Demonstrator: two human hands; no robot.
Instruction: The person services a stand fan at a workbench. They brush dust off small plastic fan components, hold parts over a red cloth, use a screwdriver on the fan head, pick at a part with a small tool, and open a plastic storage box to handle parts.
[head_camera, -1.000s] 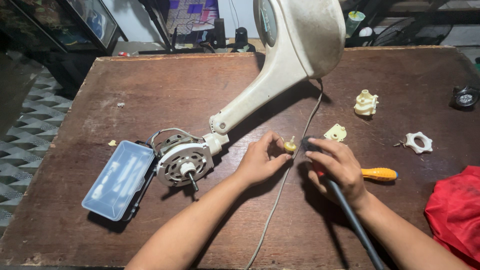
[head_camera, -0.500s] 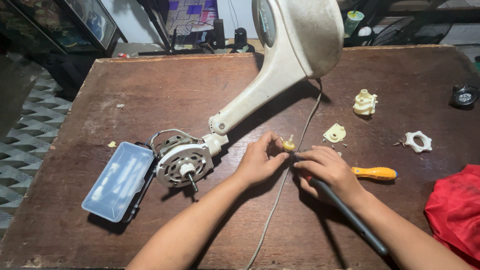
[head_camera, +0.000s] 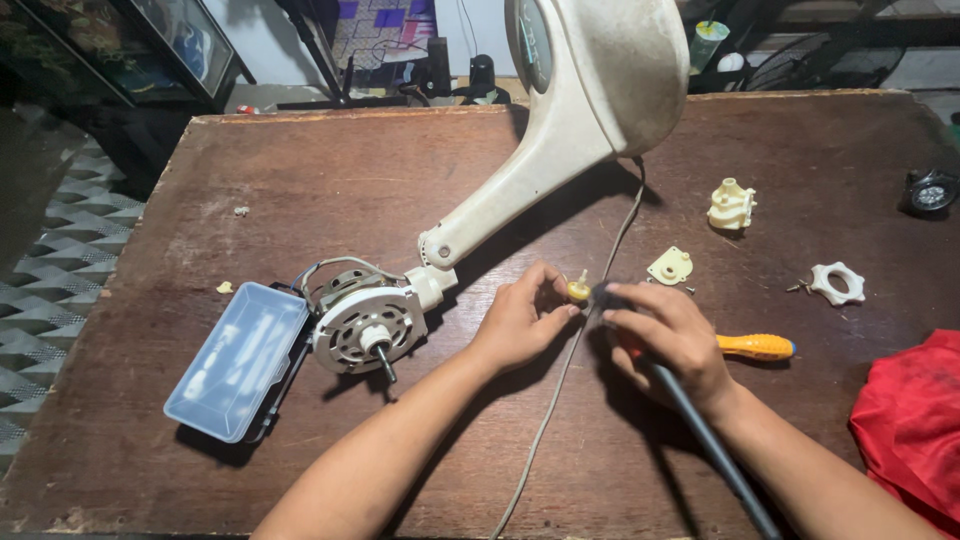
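Brown table (head_camera: 300, 180): clear plastic case (head_camera: 238, 360) left of both hands.

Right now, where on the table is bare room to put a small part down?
The widest bare patch is the table's far left, between the far edge and the motor. Another lies far right, between the fan stand and the black cap. It is crowded around the left hand and right hand, with cord, screwdriver and cream parts.
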